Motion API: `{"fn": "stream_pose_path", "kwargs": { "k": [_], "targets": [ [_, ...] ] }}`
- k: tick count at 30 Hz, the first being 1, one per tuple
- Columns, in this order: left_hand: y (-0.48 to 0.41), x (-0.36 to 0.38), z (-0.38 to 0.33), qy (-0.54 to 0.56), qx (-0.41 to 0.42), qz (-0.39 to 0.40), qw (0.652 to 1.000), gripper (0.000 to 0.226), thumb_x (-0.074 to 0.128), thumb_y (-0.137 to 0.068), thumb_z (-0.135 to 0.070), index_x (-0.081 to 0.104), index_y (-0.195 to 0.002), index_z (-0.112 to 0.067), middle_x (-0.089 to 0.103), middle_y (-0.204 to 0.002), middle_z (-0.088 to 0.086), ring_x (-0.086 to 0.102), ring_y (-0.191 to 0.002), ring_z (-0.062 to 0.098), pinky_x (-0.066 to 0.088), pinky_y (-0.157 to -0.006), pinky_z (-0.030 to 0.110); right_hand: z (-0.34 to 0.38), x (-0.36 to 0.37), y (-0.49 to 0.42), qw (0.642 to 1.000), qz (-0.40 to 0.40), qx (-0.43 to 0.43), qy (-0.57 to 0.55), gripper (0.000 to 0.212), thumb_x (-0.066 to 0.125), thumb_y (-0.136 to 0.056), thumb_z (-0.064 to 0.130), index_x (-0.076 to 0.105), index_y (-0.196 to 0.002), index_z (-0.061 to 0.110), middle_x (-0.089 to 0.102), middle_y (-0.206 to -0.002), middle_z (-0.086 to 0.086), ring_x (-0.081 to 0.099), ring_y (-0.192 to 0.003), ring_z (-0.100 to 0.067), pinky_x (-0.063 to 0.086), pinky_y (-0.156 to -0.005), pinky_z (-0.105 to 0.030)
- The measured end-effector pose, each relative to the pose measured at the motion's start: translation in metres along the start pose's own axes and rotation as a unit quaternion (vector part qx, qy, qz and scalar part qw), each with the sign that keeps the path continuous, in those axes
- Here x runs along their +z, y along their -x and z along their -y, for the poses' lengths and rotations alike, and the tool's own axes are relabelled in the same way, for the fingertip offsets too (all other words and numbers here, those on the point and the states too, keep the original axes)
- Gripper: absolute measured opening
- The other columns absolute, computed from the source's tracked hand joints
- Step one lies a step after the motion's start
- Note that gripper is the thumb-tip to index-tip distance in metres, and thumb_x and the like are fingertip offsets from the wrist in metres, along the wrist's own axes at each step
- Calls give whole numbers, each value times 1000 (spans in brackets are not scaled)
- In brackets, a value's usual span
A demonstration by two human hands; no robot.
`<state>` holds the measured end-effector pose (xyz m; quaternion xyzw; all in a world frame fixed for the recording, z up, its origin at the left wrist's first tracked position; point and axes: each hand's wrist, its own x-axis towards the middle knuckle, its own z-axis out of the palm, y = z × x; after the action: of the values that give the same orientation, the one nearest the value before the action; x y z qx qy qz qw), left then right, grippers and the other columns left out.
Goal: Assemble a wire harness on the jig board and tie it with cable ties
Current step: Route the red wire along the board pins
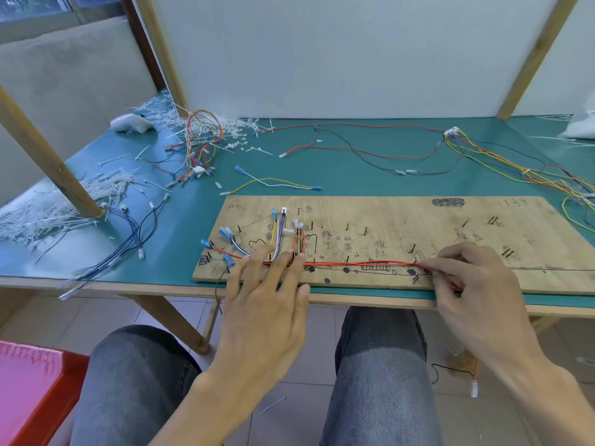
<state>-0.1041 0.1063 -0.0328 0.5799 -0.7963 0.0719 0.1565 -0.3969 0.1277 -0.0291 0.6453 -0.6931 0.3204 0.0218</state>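
Red wires run left to right along the near edge of the jig board, stretched between both hands. Left hand, fingers straight and spread, presses their left end; right hand pinches the right end.

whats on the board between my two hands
In the head view, a straight run of red wires crosses the jig board from the pressing left hand to the pinching right hand, just above drawn black dots.
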Motion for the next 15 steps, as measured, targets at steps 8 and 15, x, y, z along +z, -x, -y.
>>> {"fn": "stream_pose_path", "kwargs": {
  "k": [8, 15],
  "targets": [
    [-8, -4, -4, 69, -28, -18, 997, 47, 35, -106, -47, 47, -148, -30, 47, -150, -14, 30, -142, 20, 30, -114, 45, 1, -4, -8, 1000, 25, 11, -10, 18, 69, -95, 12, 80, -106, 22, 62, -95, 14, 51, -97, -12, 35, -82, -25],
    [-6, -14, -5, 85, -13, -19, 996, 44, 35, -106, -48, 53, -143, -30, 45, -151, -13, 28, -143, 19, 23, -116, 41, 3, -7, -10, 998, 17, 36, -38, 27, 71, -86, 8, 79, -106, 24, 64, -101, 13, 56, -101, -14, 41, -90, -28]
  ]
}}
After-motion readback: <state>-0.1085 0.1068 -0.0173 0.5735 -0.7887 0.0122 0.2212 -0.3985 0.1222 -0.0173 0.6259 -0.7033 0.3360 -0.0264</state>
